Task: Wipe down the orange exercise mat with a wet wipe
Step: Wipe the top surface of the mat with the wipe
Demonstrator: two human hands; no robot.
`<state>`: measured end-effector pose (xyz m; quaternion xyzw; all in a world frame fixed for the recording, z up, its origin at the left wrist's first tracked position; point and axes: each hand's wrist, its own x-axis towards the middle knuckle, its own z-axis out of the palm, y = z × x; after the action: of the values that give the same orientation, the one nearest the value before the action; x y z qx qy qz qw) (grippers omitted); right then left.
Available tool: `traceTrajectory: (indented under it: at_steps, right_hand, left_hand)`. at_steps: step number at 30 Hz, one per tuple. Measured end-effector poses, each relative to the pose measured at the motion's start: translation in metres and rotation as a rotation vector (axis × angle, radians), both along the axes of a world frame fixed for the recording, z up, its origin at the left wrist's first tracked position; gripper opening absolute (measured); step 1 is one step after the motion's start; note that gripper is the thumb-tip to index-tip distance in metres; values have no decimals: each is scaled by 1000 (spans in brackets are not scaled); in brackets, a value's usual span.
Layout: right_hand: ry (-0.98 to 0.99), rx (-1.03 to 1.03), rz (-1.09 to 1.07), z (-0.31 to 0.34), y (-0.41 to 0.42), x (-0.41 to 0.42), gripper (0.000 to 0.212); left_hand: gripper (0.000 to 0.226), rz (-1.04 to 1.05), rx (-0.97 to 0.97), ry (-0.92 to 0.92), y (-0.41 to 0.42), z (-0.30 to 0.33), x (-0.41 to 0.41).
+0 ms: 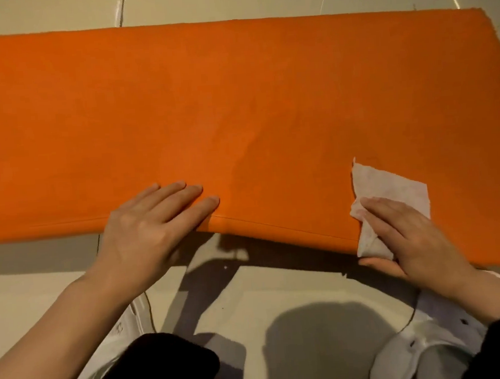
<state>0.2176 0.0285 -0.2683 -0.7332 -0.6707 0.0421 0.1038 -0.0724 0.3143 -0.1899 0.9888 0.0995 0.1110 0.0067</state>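
Head view: flat orange mat, crumpled white wipe on it.

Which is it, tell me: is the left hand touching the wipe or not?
Apart. The head view shows the left hand flat on the mat, with bare orange mat between it and the wipe under the right hand.

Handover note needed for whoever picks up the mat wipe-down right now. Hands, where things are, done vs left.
Left hand: flat, fingers straight, pressing the near edge of the orange mat to steady it.
Right hand: holds the wet wipe against the mat at its near edge, right of the left hand; thumb below the edge.
Mat lies flat on the tiled floor, running out of frame to the left.
Done: a faintly darker patch between the hands may be wiped; not certain.
Left: likely most of the mat, including the far side and both ends.
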Motion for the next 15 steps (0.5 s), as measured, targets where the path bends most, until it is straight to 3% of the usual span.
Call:
traceTrajectory:
  at_steps: [7,10,15]
  right_hand:
    - [121,220,-16,22,66,-48,73]
    - [64,201,54,42,108,-55,86]
    - [-99,120,157,41,168,-99,69]
  left_hand:
    - [23,30,261,-274,21,90,-16]
    - [24,202,276,-286,46,61,-59]
    - [48,533,105,-82,70,-8,-121]
